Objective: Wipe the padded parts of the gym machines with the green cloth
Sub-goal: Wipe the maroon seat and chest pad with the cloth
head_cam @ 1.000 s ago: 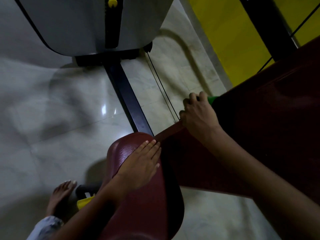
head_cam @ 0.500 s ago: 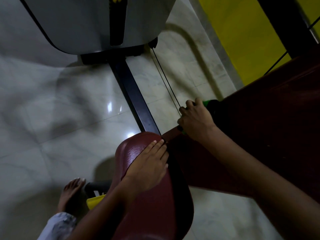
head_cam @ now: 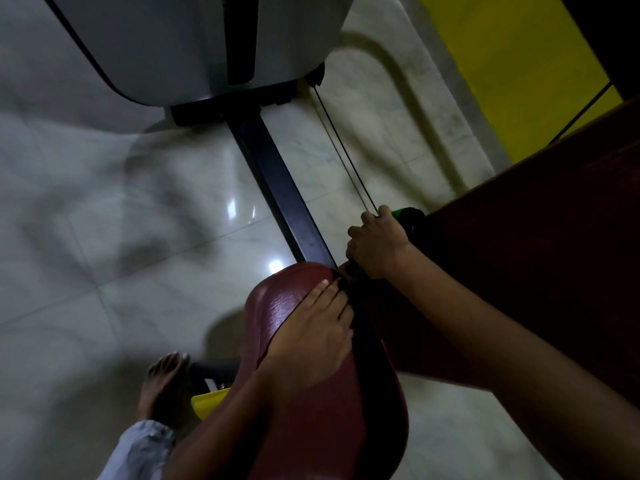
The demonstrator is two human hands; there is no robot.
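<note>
Your right hand (head_cam: 375, 247) has slid the green cloth (head_cam: 401, 213), bunched in curled fingers, down the backrest pad (head_cam: 519, 271) edge toward the seat pad (head_cam: 311, 410), where your left hand (head_cam: 311, 341) lies flat, fingers together.

I'm seeing dark red padded seat (head_cam: 322, 420), green cloth (head_cam: 398, 213), yellow wall (head_cam: 512, 74), pale marbled floor (head_cam: 104, 271), black frame bar (head_cam: 280, 188).

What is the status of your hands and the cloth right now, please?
Left hand flat on seat pad. Right hand grips green cloth at back pad edge. Nothing in the way.
</note>
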